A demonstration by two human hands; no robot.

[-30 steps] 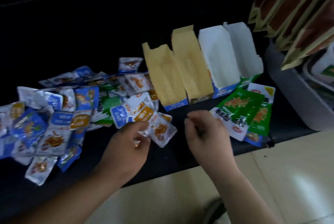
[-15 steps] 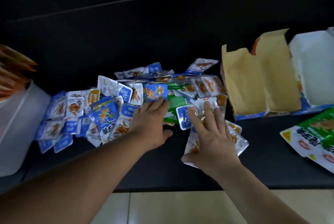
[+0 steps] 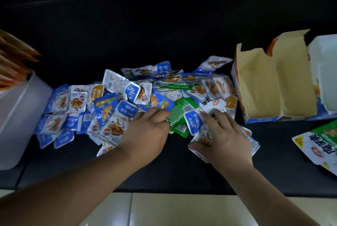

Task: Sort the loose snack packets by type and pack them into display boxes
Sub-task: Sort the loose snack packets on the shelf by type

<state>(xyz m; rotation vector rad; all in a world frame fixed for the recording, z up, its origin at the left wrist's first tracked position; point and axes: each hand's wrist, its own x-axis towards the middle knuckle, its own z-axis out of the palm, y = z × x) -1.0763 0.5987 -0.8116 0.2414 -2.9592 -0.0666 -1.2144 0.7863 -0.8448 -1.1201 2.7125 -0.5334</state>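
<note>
left hand reaches onto a green foil packet, grip unclear, while right hand, fingers spread, presses flat on silver foil packets.

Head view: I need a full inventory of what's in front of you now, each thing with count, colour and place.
loose snack packets: dozens, mostly blue and white, heaped mid-surface
green packets: a few, green, middle of the heap
display boxes: three showing, open, two tan inside, one white inside, right of the heap
large bags: at least one, green and white, far right
bin: one, white, far left, holding orange-brown packs
surface: one, black, under the heap and boxes
floor: pale tiles, bottom edge
left hand: fingertips on a green packet, grip unclear
right hand: fingers spread, pressing blue-and-white packets flat
</note>
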